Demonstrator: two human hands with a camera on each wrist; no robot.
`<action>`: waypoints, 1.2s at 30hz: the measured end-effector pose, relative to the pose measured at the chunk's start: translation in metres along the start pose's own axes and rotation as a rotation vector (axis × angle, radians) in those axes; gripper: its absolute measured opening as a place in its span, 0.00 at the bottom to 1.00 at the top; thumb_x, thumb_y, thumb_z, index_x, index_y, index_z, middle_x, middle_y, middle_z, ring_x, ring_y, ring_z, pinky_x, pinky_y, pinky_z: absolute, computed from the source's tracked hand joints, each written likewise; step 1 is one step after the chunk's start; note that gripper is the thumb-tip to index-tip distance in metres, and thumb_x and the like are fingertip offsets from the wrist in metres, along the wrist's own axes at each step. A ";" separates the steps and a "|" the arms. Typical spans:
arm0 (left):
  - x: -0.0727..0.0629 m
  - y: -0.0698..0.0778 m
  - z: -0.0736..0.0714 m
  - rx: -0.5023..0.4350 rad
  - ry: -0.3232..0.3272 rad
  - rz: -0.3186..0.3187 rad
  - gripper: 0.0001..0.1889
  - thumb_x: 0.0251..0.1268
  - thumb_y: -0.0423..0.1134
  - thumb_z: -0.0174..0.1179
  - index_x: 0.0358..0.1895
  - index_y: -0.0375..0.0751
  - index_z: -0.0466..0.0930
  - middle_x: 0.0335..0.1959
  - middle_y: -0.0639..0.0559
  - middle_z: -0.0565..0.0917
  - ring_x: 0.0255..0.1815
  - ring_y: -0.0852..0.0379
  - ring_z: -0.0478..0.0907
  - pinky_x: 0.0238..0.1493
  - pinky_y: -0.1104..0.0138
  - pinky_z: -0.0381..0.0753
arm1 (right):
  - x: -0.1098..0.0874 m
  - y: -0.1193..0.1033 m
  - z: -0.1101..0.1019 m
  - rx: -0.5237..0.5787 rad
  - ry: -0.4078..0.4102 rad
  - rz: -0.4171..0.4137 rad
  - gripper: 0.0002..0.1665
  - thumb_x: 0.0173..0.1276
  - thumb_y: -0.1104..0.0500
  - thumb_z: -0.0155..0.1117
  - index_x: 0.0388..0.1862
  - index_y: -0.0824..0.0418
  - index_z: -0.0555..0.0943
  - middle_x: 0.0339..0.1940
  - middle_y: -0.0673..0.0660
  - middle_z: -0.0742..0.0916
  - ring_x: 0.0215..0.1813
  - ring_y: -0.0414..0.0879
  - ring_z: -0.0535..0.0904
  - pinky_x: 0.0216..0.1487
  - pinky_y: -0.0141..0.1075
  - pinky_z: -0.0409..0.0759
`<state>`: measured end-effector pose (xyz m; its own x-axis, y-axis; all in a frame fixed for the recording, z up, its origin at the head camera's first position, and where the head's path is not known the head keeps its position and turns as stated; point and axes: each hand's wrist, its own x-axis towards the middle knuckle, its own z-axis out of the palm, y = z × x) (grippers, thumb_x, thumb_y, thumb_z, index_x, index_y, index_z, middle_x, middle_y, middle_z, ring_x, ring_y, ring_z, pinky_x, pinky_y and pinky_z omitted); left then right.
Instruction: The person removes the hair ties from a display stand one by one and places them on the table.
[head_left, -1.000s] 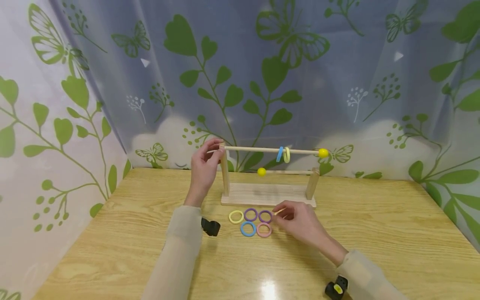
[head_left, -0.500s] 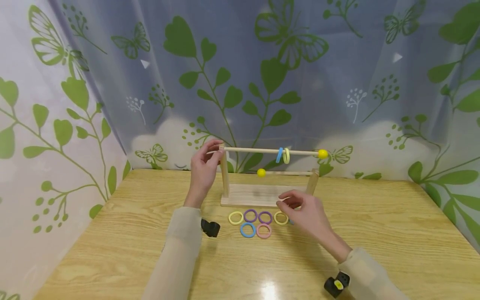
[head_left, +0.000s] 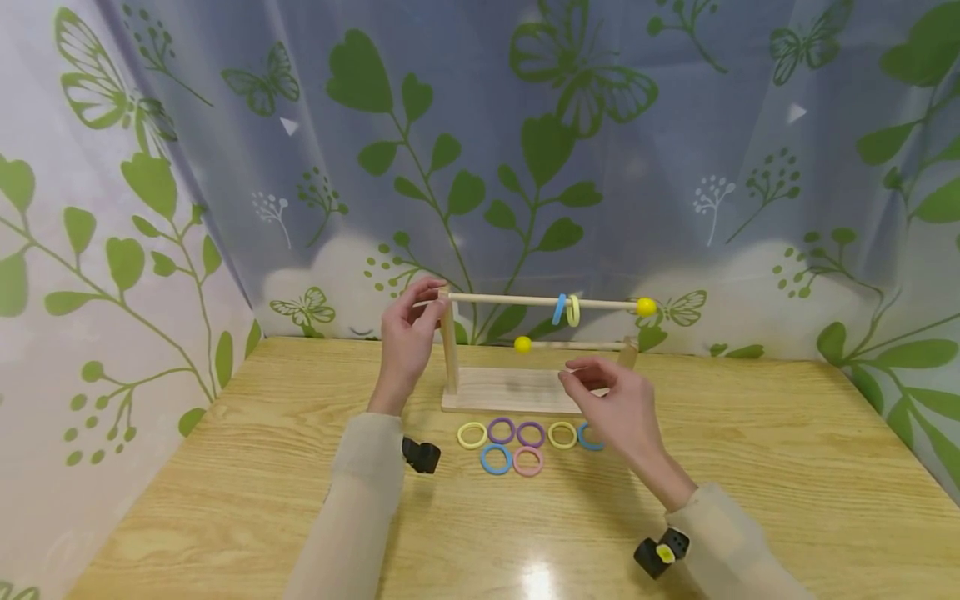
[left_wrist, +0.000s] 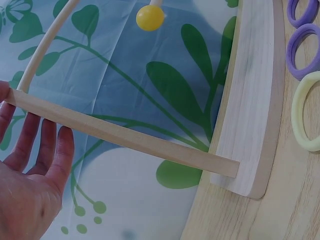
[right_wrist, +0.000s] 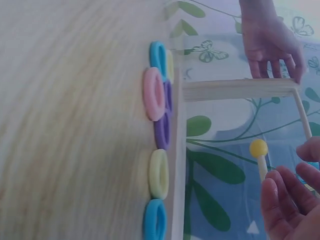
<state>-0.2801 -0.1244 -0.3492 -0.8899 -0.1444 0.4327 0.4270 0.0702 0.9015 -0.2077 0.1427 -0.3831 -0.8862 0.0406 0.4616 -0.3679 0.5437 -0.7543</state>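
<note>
My left hand grips the top of the left post of a wooden stand, its thumb on one side and its fingers on the other. My right hand hovers before the stand's right part, fingers loosely bent. In the right wrist view a gap shows between its thumb and fingers, with nothing held there. A blue ring and a yellow ring hang on the upper rod. Several loose rings lie in front of the base, among them a pink ring and a blue ring.
A yellow ball caps the upper rod's right end. Another yellow ball caps the left end of the lower rod. A patterned curtain hangs behind the wooden table.
My right hand has risen from beside the rings, away from me and slightly right, uncovering a yellow ring and most of a blue ring. My left hand keeps its place on the post.
</note>
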 end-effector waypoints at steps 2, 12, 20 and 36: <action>0.000 0.000 0.000 0.001 0.006 -0.002 0.15 0.73 0.33 0.59 0.59 0.35 0.82 0.51 0.39 0.84 0.44 0.56 0.82 0.48 0.66 0.84 | 0.003 -0.001 0.000 0.004 0.022 -0.007 0.08 0.67 0.56 0.72 0.42 0.57 0.89 0.33 0.55 0.93 0.33 0.36 0.86 0.35 0.23 0.82; 0.001 -0.002 -0.001 0.000 0.009 0.032 0.12 0.73 0.33 0.59 0.56 0.38 0.83 0.47 0.42 0.84 0.42 0.58 0.83 0.45 0.72 0.83 | 0.021 -0.007 -0.003 0.045 0.164 0.008 0.08 0.65 0.57 0.74 0.40 0.59 0.90 0.32 0.57 0.92 0.30 0.23 0.80 0.34 0.18 0.79; 0.002 -0.001 0.001 -0.008 0.014 0.029 0.12 0.73 0.33 0.59 0.56 0.37 0.83 0.46 0.44 0.84 0.42 0.60 0.83 0.44 0.72 0.84 | 0.031 -0.010 -0.007 0.053 0.209 0.001 0.09 0.66 0.56 0.73 0.41 0.60 0.89 0.34 0.57 0.93 0.31 0.23 0.80 0.37 0.18 0.78; 0.000 -0.001 0.000 -0.010 0.013 0.020 0.13 0.72 0.31 0.59 0.56 0.37 0.83 0.48 0.42 0.84 0.43 0.59 0.83 0.45 0.72 0.84 | 0.040 -0.012 0.011 0.127 0.292 0.064 0.09 0.63 0.57 0.75 0.40 0.60 0.90 0.33 0.60 0.92 0.28 0.26 0.81 0.33 0.19 0.78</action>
<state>-0.2808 -0.1246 -0.3505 -0.8788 -0.1560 0.4509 0.4467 0.0630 0.8925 -0.2419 0.1287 -0.3606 -0.7974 0.3199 0.5116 -0.3624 0.4240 -0.8300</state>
